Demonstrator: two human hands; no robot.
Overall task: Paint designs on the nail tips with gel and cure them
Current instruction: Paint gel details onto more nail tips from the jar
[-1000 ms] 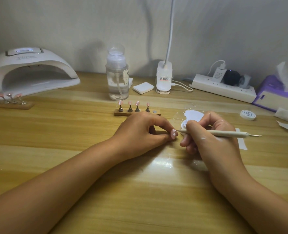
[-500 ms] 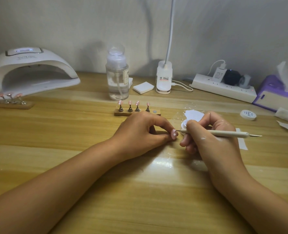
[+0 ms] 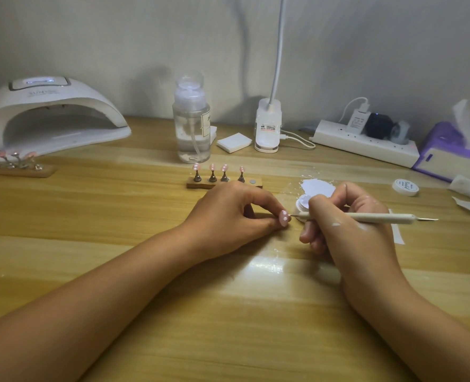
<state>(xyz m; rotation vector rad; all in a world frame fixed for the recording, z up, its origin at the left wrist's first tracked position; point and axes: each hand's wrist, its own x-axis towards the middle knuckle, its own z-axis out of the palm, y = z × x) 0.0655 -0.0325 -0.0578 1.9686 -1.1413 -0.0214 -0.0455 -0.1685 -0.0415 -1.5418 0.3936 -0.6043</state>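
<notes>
My left hand (image 3: 236, 213) pinches a pink nail tip (image 3: 283, 218) with white dots between thumb and forefinger at the table's middle. My right hand (image 3: 346, 221) grips a cream dotting pen (image 3: 379, 217) like a pencil; its fine point touches the tip's right edge. A white gel pot (image 3: 301, 204) sits just behind my right fingers, partly hidden. A wooden stand (image 3: 224, 184) holding several pink tips on metal pegs stands behind my left hand. The white curing lamp (image 3: 49, 117) is at the far left, with a second stand of tips (image 3: 13, 165) in front of it.
A clear pump bottle (image 3: 192, 125), white pads (image 3: 233, 142) and a lamp base (image 3: 267, 128) stand at the back. A power strip (image 3: 366, 143), purple tissue box (image 3: 454, 153) and small white jar (image 3: 406, 187) lie at the right. White paper scraps (image 3: 317, 186) lie behind the pot.
Both hands stay in place; the pen's point makes only tiny movements at the nail tip.
</notes>
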